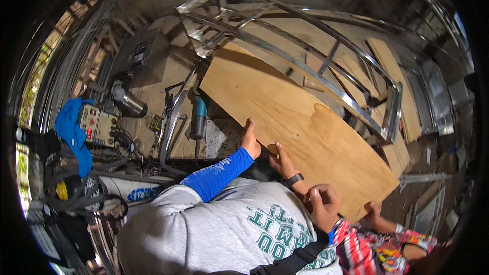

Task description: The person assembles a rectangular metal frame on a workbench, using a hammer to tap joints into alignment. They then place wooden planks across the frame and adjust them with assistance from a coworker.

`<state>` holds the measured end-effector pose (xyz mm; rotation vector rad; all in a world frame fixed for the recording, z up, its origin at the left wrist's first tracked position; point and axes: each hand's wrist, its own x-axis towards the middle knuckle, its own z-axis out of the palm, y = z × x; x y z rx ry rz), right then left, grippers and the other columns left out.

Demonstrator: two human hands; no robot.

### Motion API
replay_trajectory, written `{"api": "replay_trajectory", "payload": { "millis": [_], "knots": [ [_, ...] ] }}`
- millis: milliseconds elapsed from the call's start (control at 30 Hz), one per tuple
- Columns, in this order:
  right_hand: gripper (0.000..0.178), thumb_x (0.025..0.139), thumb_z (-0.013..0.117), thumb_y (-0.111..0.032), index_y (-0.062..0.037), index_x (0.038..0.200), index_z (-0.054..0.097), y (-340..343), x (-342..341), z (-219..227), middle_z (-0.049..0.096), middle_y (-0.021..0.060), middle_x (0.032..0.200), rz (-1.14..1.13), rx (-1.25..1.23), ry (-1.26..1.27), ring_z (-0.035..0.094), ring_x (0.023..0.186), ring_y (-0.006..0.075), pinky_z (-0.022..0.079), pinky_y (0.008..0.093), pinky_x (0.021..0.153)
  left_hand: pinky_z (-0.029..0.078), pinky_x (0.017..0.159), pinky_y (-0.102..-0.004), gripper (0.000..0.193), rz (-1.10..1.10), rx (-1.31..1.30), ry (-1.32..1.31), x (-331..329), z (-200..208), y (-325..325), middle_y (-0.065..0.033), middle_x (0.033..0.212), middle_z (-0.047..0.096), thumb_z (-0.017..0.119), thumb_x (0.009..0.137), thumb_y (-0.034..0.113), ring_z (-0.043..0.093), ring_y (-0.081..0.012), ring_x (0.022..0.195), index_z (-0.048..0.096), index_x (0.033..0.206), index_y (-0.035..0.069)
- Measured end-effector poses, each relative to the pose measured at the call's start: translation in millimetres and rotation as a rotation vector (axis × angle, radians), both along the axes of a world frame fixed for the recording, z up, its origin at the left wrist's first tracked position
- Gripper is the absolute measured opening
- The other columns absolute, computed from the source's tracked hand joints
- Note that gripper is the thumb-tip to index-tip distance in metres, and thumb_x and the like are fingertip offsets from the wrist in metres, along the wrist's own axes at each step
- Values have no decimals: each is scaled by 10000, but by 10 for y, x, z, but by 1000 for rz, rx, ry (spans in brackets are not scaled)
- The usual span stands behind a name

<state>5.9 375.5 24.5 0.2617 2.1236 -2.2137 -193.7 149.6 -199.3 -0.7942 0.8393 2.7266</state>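
1. Fingers of the left hand (250, 145) are hiding at the board (300, 132)'s edge, seemingly steadying it; closure unclear.
2. The right hand (325, 208) is curling loosely, contents unclear.
3. The board is lying toward 3 o'clock.

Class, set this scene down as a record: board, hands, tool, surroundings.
Board: pale wood, set aslant
Left hand: thumb over the board's near edge, fingers hidden
Right hand: curled by the near edge, contact unclear
Co-worker's hand: at the board's right end
Tool: teal grinder, left of the board
Beyond board: metal frame
Far left: blue cloth
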Motion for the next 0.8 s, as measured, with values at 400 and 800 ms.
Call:
{"api": "replay_trajectory", "payload": {
  "millis": [400, 800],
  "knots": [
    [166, 984, 615, -119, 40, 938, 624, -494, -252, 146, 638, 100, 849, -31, -52, 104, 626, 711, 172, 524, 315, 693, 512, 1004, -483, 650, 405, -279, -44, -614, 328, -701, -162, 1414, 543, 689, 967, 398, 548, -296, 1243, 452, 1402, -23],
    [291, 945, 703, -143, 40, 1166, 658, -743, -216, -690, 700, 86, 1006, -153, 143, -190, 646, 920, 144, 516, 290, 851, 586, 902, -536, 542, 371, -295, 69, -1339, 645, -1243, -216, 1371, 572, 609, 1028, 269, 654, -360, 1125, 392, 1431, -20]
  ]
}}
